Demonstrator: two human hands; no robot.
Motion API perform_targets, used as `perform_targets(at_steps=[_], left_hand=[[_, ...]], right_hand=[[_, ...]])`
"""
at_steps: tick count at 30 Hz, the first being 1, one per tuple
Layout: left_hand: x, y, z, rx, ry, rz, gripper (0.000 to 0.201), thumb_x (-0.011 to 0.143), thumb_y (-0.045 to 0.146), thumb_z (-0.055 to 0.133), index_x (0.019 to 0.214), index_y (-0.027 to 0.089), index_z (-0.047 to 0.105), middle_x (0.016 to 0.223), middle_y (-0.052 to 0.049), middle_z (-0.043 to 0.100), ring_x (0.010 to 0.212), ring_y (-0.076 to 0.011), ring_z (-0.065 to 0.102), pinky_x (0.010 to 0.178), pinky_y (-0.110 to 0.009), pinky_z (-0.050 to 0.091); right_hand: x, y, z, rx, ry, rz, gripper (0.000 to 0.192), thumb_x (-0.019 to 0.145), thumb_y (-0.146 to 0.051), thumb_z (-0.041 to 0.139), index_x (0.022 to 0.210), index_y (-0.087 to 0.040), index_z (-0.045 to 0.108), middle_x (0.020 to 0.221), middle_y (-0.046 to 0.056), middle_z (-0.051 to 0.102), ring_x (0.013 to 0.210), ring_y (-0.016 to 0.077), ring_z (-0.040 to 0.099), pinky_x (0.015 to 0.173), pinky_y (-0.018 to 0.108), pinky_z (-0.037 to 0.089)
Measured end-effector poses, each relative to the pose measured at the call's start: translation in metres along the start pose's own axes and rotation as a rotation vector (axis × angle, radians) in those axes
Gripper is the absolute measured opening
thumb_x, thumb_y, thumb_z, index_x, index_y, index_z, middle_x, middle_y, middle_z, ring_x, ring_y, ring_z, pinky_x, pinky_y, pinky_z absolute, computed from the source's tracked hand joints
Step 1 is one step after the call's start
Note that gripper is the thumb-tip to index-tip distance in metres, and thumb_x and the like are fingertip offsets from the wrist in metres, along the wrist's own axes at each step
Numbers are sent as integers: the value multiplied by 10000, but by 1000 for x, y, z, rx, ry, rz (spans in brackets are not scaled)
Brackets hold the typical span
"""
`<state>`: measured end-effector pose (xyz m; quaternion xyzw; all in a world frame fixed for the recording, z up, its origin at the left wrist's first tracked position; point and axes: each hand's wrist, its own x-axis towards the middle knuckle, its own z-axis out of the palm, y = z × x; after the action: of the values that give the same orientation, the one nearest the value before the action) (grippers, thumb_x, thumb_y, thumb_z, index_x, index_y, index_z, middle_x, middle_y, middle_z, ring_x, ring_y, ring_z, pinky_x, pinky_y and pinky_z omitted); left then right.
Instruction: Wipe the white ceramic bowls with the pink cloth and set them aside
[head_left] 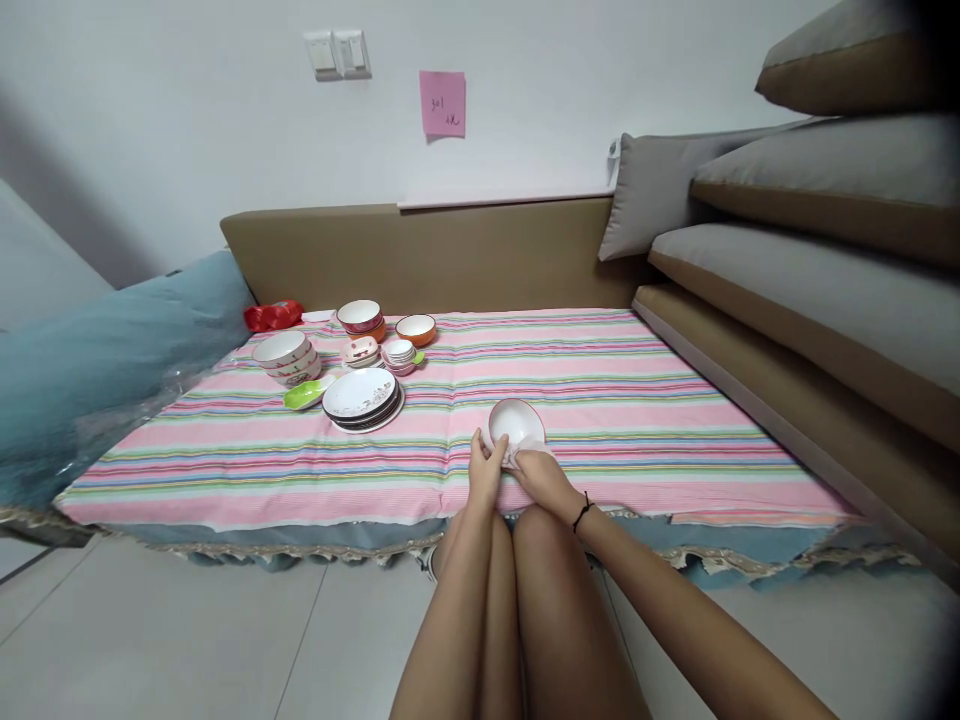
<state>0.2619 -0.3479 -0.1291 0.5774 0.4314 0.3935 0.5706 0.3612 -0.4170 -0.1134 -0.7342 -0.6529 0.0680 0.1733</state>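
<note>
White inside and edged with dark red, a bowl (pixel 517 417) is near the front border of the pink striped cloth (pixel 600 370), just before the person's knees (pixel 534 535); whether it rests on this cloth, I cannot tell. The fingers of the left hand (pixel 487 466) are clamped on the bowl's left side, the thumb lying at the rim. The right hand (pixel 544 476), with a black bracelet (pixel 582 510) on its wrist, has its fingers closed on a thin whitish sheet (pixel 535 446), which touches the near right side of the bowl. Well apart, toward the left, stand a stack of plates (pixel 360 393), a green spoon-shaped dish (pixel 302 396), stacked white bowls (pixel 282 349) and an orange bowl (pixel 416 329). Grey-and-brown cushions (pixel 810 275) are piled at the right.
</note>
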Motion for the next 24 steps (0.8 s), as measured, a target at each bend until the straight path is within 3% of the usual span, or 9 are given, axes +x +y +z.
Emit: perform_targets(at_steps=[3,5,9,12,16,18,21,24], left_hand=[[-3,4,-1,16,-14,92,463,852,434,515,1235,174,535,1307,-108,564,1207,-227,514,1039,-350,365],[-3,6,-1,25,-15,118,410,880,433,456,1182,183,576,1275,-96,591,1194,-217,519,1033,-349,371],[0,4,1,12,-2,106,476,857,452,498,1245,180,540,1357,-99,529,1273,-213,457,1073,-330,324],[1,-2,1,3,18,32,591,836,468,535,1340,175,440,1415,-116,463,1318,-230,410,1090,-351,304],[2,-3,-1,-28,-69,44,586,857,491,496,1362,203,424,1466,-96,409,1356,-224,365,1106,-352,294],[3,-2,-2,-32,-64,56,585,865,516,466,1358,203,436,1491,-86,374,1373,-212,341,1118,-338,278],[5,1,-3,-36,-38,63,584,856,542,466,1328,199,479,1470,-90,407,1368,-214,349,1113,-335,289],[5,0,-4,-69,-26,-42,673,826,551,515,1392,208,390,1354,-108,526,1238,-230,500,1004,-357,417]], right_hand=[[-4,-2,-2,44,-18,-27,303,950,-270,398,943,-120,661,914,106,722,776,175,670,703,251,484],[-10,3,-4,51,-28,-61,266,930,-197,415,991,-126,663,1021,112,713,909,184,665,826,271,480],[-13,11,-5,31,-7,-49,296,838,-121,535,1110,-70,641,1253,199,602,1211,276,530,1065,385,338],[-7,3,-3,61,4,-19,282,870,-235,540,1041,-48,664,1097,223,671,1058,295,620,958,385,432],[-4,-8,-2,157,-9,-65,340,964,-288,366,982,-135,670,937,96,725,818,175,668,739,258,501],[-9,-4,-2,145,-13,-114,287,947,-276,413,981,-150,669,989,88,718,888,172,659,798,259,494],[-17,11,-2,42,12,-163,245,869,-142,505,1063,-112,652,1177,149,653,1130,223,583,1012,350,403],[-18,19,1,-25,56,-128,315,842,-33,455,1088,-100,640,1227,155,627,1187,209,552,1070,345,347]])
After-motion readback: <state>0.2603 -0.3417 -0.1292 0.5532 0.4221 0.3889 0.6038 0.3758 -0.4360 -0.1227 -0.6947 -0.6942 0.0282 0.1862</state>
